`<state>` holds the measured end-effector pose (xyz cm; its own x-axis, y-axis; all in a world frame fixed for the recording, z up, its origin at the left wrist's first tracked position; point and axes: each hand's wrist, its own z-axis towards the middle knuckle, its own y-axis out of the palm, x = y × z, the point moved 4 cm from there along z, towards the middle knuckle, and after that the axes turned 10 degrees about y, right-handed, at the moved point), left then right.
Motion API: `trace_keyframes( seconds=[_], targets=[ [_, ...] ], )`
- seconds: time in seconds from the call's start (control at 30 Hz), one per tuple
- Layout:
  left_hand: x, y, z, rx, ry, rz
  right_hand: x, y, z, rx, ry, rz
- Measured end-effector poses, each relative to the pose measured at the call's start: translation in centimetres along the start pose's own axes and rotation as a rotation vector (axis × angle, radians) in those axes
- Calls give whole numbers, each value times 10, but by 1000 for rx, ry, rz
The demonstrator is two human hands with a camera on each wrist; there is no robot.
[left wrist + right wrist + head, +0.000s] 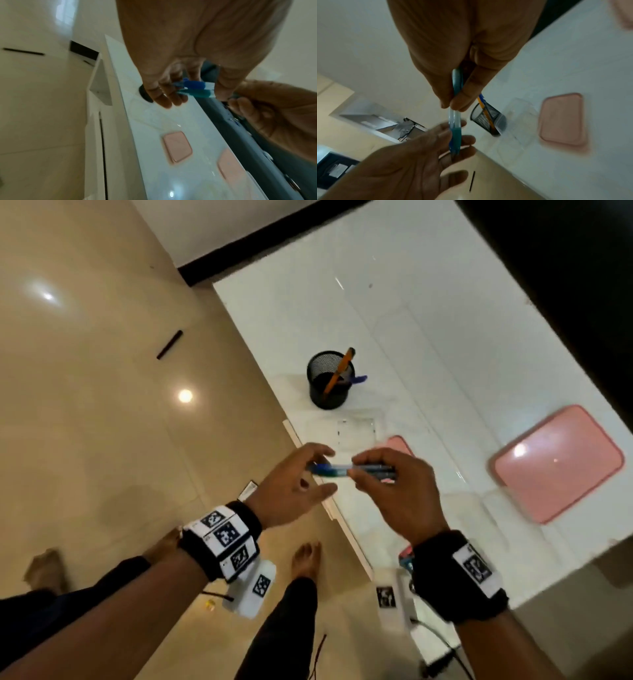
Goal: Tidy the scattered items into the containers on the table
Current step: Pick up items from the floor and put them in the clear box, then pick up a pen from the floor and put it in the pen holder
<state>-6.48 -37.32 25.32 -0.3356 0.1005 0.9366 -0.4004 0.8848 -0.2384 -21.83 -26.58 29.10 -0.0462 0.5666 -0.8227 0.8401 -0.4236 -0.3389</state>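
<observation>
Over the near left edge of the white table, my right hand pinches a small bundle of blue and teal pens held level. In the right wrist view the thumb and fingers of that hand close on the pens at mid-length. My left hand is spread around the free ends, index finger above and thumb below, not gripping. The left wrist view has the pens between its straight fingers and thumb. A black mesh cup stands farther back with an orange pen in it.
A large pink tray lies on the table's right, and a smaller pink one is partly hidden behind my right hand. A clear square container sits just before the cup. On the floor to the left lies a black stick.
</observation>
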Motion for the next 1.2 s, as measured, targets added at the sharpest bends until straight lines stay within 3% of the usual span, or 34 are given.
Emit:
trace_keyframes(
  seconds=[0.07, 0.13, 0.2, 0.33, 0.5, 0.67, 0.83, 1.03, 1.2],
  targets=[
    [-30, -34, 24, 135, -84, -16, -34, 2, 38, 77, -69, -23],
    [-66, -56, 47, 160, -145, 174, -55, 2, 75, 162, -97, -14],
    [-90, -60, 64, 85, -141, 450, -61, 3, 102, 214, -80, -29],
    [-113, -48, 92, -90, -108, 725, -59, 24, 146, 213, -69, -264],
    [-116, -35, 105, -130, -82, 880, -55, 45, 164, 156, -37, -465],
    [-112, -39, 107, -145, -85, 922, -66, 30, 156, 315, -37, -313],
    [-104, -50, 111, -231, -92, 886, -74, 17, 134, 335, 18, -216],
    [-97, -93, 116, -214, -138, 464, -73, 62, 99, 177, 26, -44],
    [-117, -137, 103, -193, -277, 397, -62, 129, 102, -10, 76, 3]
  ],
)
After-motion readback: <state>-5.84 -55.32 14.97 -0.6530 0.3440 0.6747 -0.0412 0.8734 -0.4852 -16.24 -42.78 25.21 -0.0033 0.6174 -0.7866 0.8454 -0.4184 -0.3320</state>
